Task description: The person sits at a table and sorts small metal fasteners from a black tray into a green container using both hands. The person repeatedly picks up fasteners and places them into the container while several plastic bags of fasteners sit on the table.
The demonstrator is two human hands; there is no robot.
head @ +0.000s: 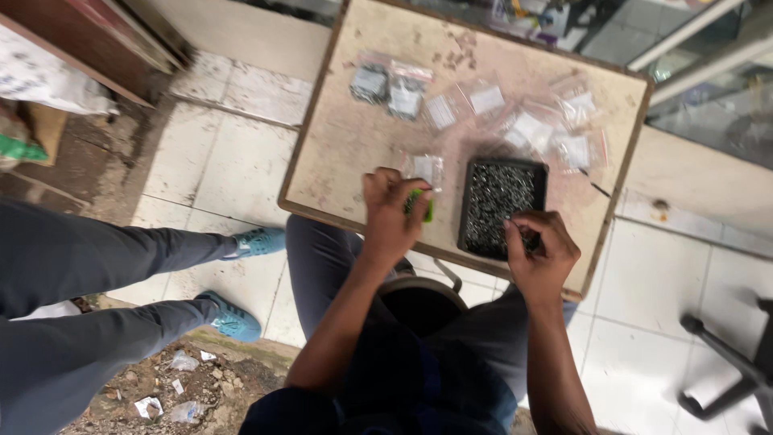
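Note:
My left hand [392, 211] is closed around a small green object [425, 205] near the front edge of a small worn table [354, 137]. My right hand [541, 250] reaches into the near right corner of a black tray [499, 203] full of small dark metal parts, fingers pinched together there; what they hold is hidden. A small clear plastic bag [427, 168] lies just beyond my left hand.
Several small clear bags [531, 129] holding parts lie across the far half of the table. Another person's grey-trousered legs and blue shoes [233, 321] are at the left. A dark stool [419, 300] sits under me. A chair base [729, 370] stands at the right. Rubble [173, 387] lies on the floor.

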